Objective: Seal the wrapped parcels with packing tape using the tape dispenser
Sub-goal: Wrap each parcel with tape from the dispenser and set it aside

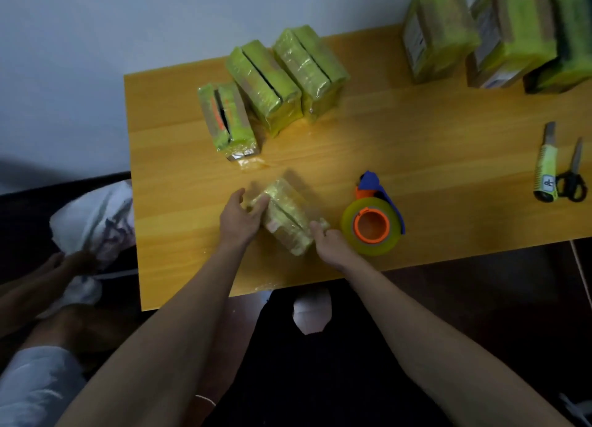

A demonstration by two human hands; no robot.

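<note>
Lying between the hands, the parcel (288,216) is gripped by left hand (238,216) and right hand (331,244).

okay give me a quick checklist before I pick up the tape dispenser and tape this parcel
1. Small yellow-green plastic-wrapped parcel held by left hand and right hand: ok.
2. Orange-and-blue tape dispenser with its clear roll beside the right hand: ok.
3. Right hand free to take it: not ok.
4. Loose tape end ready: cannot tell.
5. Bare wooden table around the parcel: ok.
</note>
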